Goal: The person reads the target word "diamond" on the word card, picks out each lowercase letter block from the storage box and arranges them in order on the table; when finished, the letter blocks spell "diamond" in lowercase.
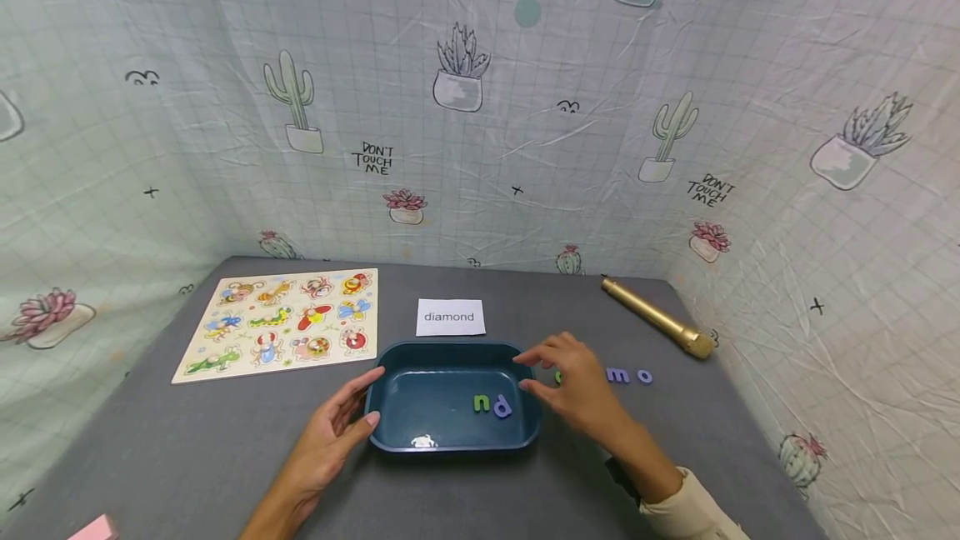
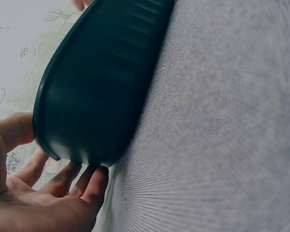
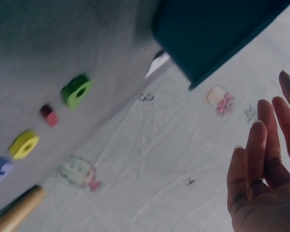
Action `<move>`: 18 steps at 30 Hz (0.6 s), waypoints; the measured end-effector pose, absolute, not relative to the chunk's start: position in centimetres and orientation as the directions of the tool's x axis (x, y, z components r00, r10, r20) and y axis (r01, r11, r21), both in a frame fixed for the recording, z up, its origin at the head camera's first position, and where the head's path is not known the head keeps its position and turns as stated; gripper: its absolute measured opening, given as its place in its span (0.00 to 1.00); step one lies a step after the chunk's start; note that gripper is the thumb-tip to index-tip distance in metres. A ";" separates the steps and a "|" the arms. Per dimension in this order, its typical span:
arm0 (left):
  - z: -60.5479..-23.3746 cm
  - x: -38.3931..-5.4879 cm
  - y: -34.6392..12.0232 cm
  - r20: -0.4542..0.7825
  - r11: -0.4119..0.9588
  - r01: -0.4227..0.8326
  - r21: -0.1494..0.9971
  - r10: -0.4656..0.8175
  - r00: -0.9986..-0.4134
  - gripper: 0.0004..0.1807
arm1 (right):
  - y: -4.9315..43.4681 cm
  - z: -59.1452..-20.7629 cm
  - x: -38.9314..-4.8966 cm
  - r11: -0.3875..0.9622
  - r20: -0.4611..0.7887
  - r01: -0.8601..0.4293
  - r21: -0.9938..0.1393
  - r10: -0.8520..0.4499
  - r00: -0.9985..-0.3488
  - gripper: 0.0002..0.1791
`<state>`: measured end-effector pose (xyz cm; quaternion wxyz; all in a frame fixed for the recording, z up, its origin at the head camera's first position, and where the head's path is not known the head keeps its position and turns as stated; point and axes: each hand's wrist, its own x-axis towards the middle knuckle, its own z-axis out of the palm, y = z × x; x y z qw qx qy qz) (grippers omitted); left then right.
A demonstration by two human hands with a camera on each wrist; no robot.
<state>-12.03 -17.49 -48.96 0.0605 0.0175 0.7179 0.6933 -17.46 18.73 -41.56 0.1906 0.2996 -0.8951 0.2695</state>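
Note:
A dark teal tray (image 1: pixel 397 432) sits on the grey table. Inside lie a green letter n (image 1: pixel 482 403) and a purple letter d (image 1: pixel 502 407). My left hand (image 1: pixel 330 432) holds the tray's left end, thumb at the rim and fingers against the outer wall (image 2: pixel 87 111). Over the right rim hovers my right hand (image 1: pixel 573 382), its fingers spread and holding nothing. Right of the tray runs a row of letters: a green one (image 3: pixel 77 91), a small red one (image 3: pixel 49 115), a yellow one (image 3: pixel 24 144), a purple m (image 1: pixel 618 375) and a purple o (image 1: pixel 644 377).
Behind the tray stands a white card (image 1: pixel 451 317) reading "diamond". A wooden insect puzzle board (image 1: pixel 281 323) lies at the back left. At the back right is a gold microphone (image 1: pixel 660 319). A pink block (image 1: pixel 96 528) shows at the lower left edge.

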 end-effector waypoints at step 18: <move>-49.0 -12.1 -17.5 -0.070 0.042 -0.066 0.997 0.107 -0.992 0.33 | 14.8 -44.2 -17.3 0.675 0.355 -0.605 -0.422 -0.491 -0.796 0.19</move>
